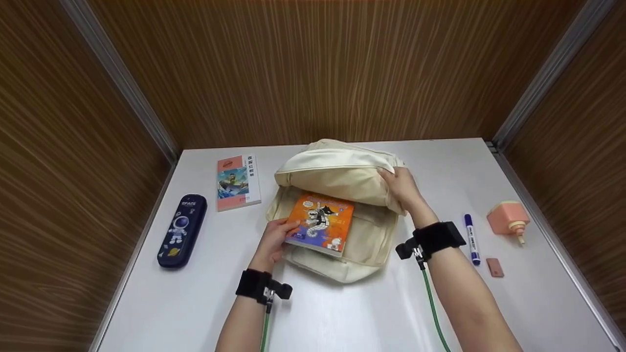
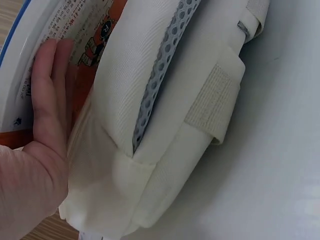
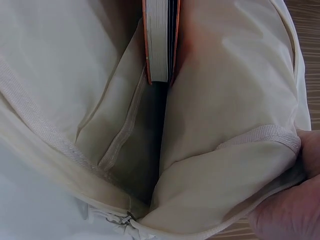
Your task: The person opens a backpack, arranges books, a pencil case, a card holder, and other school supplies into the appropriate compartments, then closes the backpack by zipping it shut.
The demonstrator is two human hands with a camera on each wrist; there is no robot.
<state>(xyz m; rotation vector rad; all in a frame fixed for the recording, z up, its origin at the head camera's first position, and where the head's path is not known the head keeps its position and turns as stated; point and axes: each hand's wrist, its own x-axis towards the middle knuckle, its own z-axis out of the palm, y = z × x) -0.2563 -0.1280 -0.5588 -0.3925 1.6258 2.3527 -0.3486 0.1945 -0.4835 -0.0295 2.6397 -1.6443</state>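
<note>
A cream backpack [image 1: 371, 239] lies unzipped in the middle of the white table. My right hand [image 1: 402, 188] pinches the edge of its raised front panel at the right, holding the main compartment apart. My left hand [image 1: 275, 240] grips the left edge of an orange and purple book [image 1: 320, 222] with a seahorse-like cartoon on the cover. The book's far end is under the raised panel. In the right wrist view the book [image 3: 159, 40] stands between the compartment's walls. The left wrist view shows my left fingers [image 2: 47, 95] lying along the book's printed back cover.
At the left lie a dark blue astronaut pencil case [image 1: 182, 231] and a pink and white book [image 1: 238, 182]. On the right are a blue and white marker [image 1: 472, 239], a small reddish eraser-like block [image 1: 495, 267] and a pink bottle with a nozzle [image 1: 507, 218]. Wood-grain walls enclose the table.
</note>
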